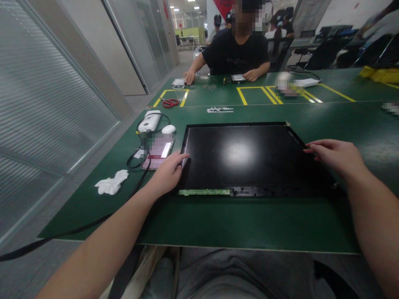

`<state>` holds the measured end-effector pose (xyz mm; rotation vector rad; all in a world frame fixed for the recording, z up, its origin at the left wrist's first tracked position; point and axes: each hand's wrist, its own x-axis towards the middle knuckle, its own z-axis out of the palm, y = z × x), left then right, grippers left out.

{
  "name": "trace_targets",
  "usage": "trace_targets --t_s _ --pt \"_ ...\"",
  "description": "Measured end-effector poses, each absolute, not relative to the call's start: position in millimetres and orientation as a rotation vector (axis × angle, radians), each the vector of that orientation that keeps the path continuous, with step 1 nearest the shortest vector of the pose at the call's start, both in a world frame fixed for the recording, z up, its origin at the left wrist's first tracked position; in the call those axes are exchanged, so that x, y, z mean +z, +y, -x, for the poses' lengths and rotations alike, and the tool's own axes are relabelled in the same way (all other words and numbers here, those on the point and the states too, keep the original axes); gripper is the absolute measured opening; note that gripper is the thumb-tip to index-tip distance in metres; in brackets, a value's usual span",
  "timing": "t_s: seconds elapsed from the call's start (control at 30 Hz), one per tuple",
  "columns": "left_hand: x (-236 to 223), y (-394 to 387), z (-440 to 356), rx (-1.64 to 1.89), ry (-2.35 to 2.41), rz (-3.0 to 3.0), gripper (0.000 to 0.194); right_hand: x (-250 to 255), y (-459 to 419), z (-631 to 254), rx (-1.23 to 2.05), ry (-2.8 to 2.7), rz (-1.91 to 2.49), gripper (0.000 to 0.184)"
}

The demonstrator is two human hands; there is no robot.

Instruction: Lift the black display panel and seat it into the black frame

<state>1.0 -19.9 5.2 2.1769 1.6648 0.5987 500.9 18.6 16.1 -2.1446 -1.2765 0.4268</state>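
Observation:
A black display panel (249, 158) lies flat on the green table in front of me, its glossy face up with a bright reflection in the middle. Along its near edge runs a narrow green circuit board (204, 192). My left hand (170, 172) is at the panel's left edge, index finger over the frame and the other fingers curled against the side. At the right edge, my right hand (339, 155) pinches the frame between thumb and fingers; its lower fingers are partly hidden.
Left of the panel are a phone (158, 151), a white mouse-shaped object (168, 129), a white device (149, 121) with a black cable, and crumpled tissue (111, 182). Red-handled scissors (170, 103) and white strips (220, 110) lie beyond. A person (238, 56) sits opposite, hands on the table.

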Motion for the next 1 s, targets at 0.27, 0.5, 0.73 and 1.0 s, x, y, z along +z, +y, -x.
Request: trace_targets --t_s 0.27,0.5,0.73,1.0 --pt "11.3 -23.0 -4.1 0.932 1.504 -1.823 0.048 22.7 14.6 -491.4 0.390 -1.258 2.157 0.030" --pt "24.4 -29.3 -19.4 1.250 1.272 -1.136 0.050 22.8 15.0 -493.4 0.391 -1.265 2.164 0.031" --pt "31.1 -29.1 -22.6 1.335 1.172 -0.869 0.046 29.2 11.6 -485.7 0.404 -1.229 2.184 0.030" --pt "26.6 -25.3 -22.4 1.394 1.115 -0.775 0.051 34.0 10.7 -480.3 0.382 -1.236 2.187 0.028"
